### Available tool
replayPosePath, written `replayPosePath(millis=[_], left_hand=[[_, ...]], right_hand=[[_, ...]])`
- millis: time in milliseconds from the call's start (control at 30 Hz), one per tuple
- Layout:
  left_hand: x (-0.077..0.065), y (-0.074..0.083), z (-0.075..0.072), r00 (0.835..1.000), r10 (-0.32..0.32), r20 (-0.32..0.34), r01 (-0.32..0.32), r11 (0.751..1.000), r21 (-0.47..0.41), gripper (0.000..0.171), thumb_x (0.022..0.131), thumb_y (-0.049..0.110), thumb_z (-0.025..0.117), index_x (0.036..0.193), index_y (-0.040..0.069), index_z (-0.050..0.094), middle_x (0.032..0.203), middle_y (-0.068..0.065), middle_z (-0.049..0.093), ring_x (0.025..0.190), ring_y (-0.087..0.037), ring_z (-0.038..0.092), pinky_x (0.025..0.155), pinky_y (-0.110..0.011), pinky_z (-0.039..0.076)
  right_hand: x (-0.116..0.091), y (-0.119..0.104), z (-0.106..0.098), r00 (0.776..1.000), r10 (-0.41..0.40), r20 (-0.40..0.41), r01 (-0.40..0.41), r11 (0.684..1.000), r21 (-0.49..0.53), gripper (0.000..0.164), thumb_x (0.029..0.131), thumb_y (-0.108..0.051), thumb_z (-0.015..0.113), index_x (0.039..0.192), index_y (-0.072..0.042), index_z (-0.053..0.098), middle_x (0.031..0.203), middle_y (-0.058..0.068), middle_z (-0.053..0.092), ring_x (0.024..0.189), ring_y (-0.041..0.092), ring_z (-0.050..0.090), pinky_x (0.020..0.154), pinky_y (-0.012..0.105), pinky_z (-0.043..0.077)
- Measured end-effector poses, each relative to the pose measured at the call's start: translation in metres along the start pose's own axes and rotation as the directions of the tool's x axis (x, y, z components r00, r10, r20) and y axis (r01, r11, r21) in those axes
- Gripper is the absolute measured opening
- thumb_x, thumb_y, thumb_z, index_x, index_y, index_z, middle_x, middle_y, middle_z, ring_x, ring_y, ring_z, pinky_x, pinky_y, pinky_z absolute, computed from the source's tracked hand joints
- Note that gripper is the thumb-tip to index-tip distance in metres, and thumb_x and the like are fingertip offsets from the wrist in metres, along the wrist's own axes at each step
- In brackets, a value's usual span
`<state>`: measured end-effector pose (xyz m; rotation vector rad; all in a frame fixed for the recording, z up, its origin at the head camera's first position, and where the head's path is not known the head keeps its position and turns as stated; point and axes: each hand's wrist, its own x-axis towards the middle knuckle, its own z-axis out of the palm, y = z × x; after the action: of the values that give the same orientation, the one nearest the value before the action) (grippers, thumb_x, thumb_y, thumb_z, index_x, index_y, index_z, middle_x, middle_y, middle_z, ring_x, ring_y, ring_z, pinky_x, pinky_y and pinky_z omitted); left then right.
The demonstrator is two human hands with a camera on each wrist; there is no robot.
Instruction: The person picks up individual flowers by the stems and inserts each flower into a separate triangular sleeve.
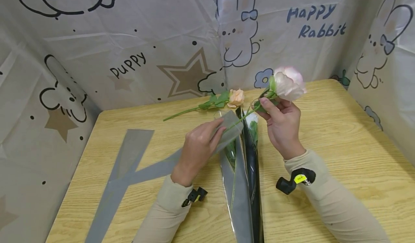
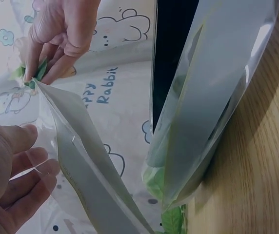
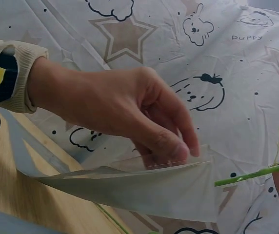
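Note:
In the head view my right hand (image 1: 285, 127) holds a pale pink artificial flower (image 1: 289, 83) by its stem, just below the bloom. The green stem (image 3: 247, 175) slants down to the mouth of a long grey and clear flower sleeve (image 1: 163, 165). My left hand (image 1: 199, 145) pinches this sleeve near its open end. Thumb and fingers sit at the clear edge in the left wrist view, where the sleeve mouth (image 2: 66, 126) gapes apart. Leaves (image 2: 39, 70) show beside the right fingers. The right palm is mostly out of the right wrist view.
A peach rose (image 1: 236, 98) lies at the back of the wooden table (image 1: 324, 135). Between the forearms lie filled sleeves, one grey (image 1: 241, 199) and one black (image 1: 256, 185), with a white bloom (image 1: 252, 118) at the top. Another grey sleeve (image 1: 110, 199) lies flat at left. Printed cloth (image 1: 136, 30) surrounds the table.

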<state>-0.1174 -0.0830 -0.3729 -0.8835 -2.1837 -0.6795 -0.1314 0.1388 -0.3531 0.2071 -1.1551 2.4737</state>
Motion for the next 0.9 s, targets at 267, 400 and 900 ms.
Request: replayPosePath(millis=[267, 400, 900], left_hand=[[0.001, 0.003, -0.001, 1.0, 0.007, -0.013, -0.007, 1.0, -0.004, 0.023, 0.099, 0.016, 0.071, 0.116, 0.001, 0.075, 0.102, -0.011, 0.081, 0.088, -0.02, 0.08, 0.081, -0.03, 0.065], [0.001, 0.004, -0.002, 1.0, 0.008, -0.023, -0.008, 1.0, -0.005, 0.022, 0.099, 0.015, 0.071, 0.116, 0.002, 0.075, 0.1, -0.011, 0.081, 0.087, -0.02, 0.079, 0.08, -0.03, 0.065], [0.002, 0.005, -0.003, 0.998, 0.017, -0.059, -0.018, 1.0, -0.017, 0.026, 0.097, 0.015, 0.073, 0.117, -0.001, 0.073, 0.102, -0.014, 0.081, 0.089, -0.023, 0.08, 0.081, -0.031, 0.066]], right_hand=[[-0.008, 0.008, 0.004, 0.999, 0.029, 0.034, -0.028, 0.999, -0.021, 0.023, 0.092, 0.015, 0.065, 0.103, -0.003, 0.074, 0.091, 0.004, 0.077, 0.082, 0.015, 0.077, 0.077, 0.031, 0.066], [-0.01, 0.01, 0.006, 0.998, 0.047, 0.036, -0.046, 0.998, -0.042, 0.026, 0.092, 0.016, 0.064, 0.102, -0.006, 0.074, 0.09, 0.002, 0.077, 0.082, 0.013, 0.077, 0.076, 0.03, 0.066], [-0.017, 0.019, 0.005, 0.993, 0.119, -0.002, -0.117, 0.972, -0.203, 0.026, 0.089, 0.011, 0.073, 0.1, -0.013, 0.074, 0.091, -0.005, 0.076, 0.082, 0.008, 0.076, 0.07, 0.025, 0.065]])
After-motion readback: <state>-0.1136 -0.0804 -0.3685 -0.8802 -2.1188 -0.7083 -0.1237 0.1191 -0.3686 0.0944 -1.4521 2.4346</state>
